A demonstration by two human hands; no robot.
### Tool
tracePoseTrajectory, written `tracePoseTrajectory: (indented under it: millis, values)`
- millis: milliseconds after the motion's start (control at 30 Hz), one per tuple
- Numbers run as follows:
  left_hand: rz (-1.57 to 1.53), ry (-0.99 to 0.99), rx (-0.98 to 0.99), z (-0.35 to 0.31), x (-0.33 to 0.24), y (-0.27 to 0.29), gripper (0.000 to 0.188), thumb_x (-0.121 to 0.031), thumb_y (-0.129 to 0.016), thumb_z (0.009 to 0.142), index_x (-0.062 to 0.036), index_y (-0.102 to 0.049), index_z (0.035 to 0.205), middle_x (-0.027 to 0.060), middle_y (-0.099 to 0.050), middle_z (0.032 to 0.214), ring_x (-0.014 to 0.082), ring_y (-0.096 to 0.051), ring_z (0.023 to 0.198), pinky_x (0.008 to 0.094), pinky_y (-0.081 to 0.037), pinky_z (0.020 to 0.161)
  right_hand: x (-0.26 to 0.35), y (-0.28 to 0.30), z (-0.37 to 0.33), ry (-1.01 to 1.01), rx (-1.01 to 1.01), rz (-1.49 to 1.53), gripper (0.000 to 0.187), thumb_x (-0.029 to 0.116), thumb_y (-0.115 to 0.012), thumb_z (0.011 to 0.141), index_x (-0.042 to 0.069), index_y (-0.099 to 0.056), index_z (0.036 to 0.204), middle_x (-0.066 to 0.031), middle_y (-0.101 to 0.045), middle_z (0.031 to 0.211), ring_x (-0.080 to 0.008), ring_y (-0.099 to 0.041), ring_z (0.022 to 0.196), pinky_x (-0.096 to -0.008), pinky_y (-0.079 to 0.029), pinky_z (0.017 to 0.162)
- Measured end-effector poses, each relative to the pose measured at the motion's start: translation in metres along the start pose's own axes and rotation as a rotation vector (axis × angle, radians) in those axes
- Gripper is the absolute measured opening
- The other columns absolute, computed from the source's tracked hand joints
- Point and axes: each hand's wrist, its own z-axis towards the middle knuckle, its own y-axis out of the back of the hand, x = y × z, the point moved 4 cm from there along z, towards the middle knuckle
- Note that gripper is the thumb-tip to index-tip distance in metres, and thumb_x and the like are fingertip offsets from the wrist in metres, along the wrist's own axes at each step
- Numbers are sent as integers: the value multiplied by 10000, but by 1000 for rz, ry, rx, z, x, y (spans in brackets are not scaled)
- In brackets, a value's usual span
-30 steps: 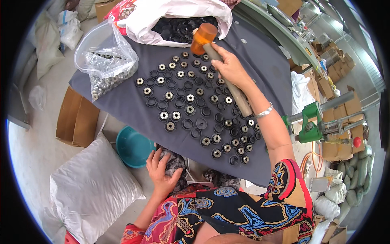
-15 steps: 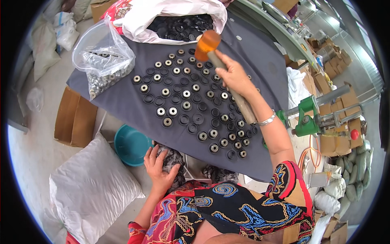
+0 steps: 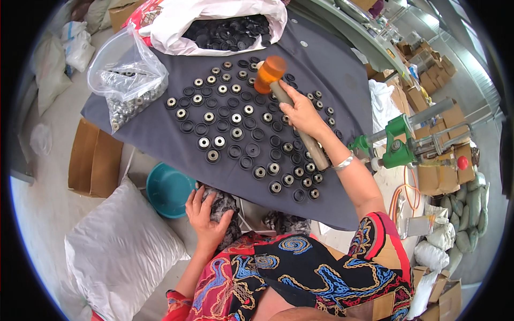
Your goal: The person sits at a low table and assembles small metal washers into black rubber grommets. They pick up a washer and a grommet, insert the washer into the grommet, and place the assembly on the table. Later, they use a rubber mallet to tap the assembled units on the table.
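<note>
My right hand is wrapped round the wooden handle of a mallet with an orange head. The mallet's head hangs over the far part of a spread of black rings on a dark grey cloth. Many of these rings carry a shiny metal bearing; others have none. Which piece lies under the mallet's head is hidden. Down at the near edge, my left hand rests with fingers apart on my knee, on dark patterned fabric, holding nothing.
A clear bag of bearings sits at the far left of the cloth. Beyond the rings lies an open white sack of black caps. A teal basin, cardboard box and stuffed white sack are left; a green machine stands right.
My right hand has brought the mallet's head down and nearer, closer to the rings. The whole view has shifted slightly. My left hand stays on the knee.
</note>
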Motion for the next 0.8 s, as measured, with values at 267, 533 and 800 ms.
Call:
tracePoseTrajectory:
  millis: [267,533,800]
  values:
    - [8,2,-23,-5,4,1,518,-293,-773,637,-65,-634,1081,168,-548,1254,402,-455,1183,490,-356,984,10,27,-25,-64,-46,115,629,56,-524,873,120,-328,1467,-70,-627,992,-74,-509,519,-247,-479,506]
    - [33,-36,1,0,-5,-4,516,-294,-757,658,-55,-627,1096,178,-543,1258,390,-463,1172,478,-364,985,-15,23,-42,-221,-1,118,628,86,-514,899,127,-288,1484,-68,-598,887,-80,-519,521,-249,-471,488]
    - [19,-25,-6,-3,-1,-2,515,-280,-762,653,-59,-628,1098,172,-546,1259,392,-464,1172,479,-365,986,12,6,-86,28,37,22,635,84,-534,894,150,-299,1480,-73,-608,1126,-86,-536,574,-252,-494,578]
